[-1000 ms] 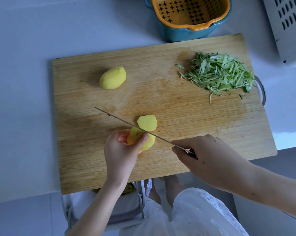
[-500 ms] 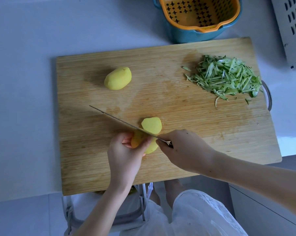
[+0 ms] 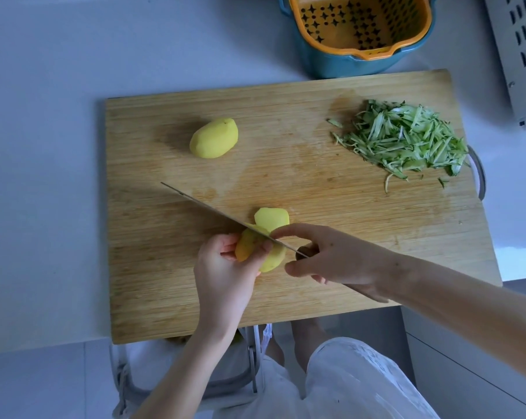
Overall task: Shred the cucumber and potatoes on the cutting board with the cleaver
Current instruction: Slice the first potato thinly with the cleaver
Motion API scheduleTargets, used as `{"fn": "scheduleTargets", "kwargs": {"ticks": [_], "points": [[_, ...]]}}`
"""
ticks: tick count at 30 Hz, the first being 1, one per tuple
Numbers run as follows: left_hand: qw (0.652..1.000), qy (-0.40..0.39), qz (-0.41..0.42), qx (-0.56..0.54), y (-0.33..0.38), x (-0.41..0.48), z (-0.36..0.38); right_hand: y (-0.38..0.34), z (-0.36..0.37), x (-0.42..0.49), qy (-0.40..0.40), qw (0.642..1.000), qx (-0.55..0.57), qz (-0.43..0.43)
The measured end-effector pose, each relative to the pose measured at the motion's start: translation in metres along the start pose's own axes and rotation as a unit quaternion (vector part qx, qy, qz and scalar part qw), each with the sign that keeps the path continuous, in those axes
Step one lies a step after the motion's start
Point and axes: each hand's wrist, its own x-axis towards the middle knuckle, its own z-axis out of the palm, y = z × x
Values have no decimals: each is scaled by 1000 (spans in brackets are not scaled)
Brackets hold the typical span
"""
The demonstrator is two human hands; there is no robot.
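A pale grey countertop (image 3: pixel 44 146) fills the left and far side of the view, and a wooden cutting board (image 3: pixel 316 182) lies on it with its near edge jutting past the counter's edge. The board's surface shows darker damp patches near its middle and far right. A metal loop handle (image 3: pixel 479 172) sticks out from its right end.

At the far right of the board lies a heap of cucumber shreds (image 3: pixel 406 143), with a few stray strands just beside it. A whole potato (image 3: pixel 214 138), peeled and yellow, sits at the far left, well apart from the heap.

Near the board's near edge, the left hand (image 3: pixel 225 267) curls its fingers round the cut potato (image 3: pixel 273 258) and holds it down. The cleaver (image 3: pixel 213 211) stands edge-down across that potato, its blade running to the far left. A slice (image 3: pixel 272 217) lies flat just beyond the blade. The right hand (image 3: pixel 343 261) grips the cleaver's dark handle, forefinger stretched forward onto the spine, thumb out.

Beyond the board stands an orange colander (image 3: pixel 355 34) nested in a blue bowl (image 3: pixel 325 65). A perforated metal panel (image 3: pixel 518 55) occupies the far right corner. Below the counter are a tiled floor (image 3: pixel 44 388), a grey folding frame (image 3: pixel 252 358) and white trousers (image 3: pixel 361 385).
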Motion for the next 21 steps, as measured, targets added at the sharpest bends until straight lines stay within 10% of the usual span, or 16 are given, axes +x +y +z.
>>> {"fn": "scheduleTargets", "kwargs": {"ticks": [8, 21], "points": [[1000, 10, 20, 18, -1, -1, 1, -3, 9, -7, 93, 960, -254, -74], [999, 24, 3, 24, -6, -3, 2, 8, 10, -62, 174, 916, -355, -70]]}}
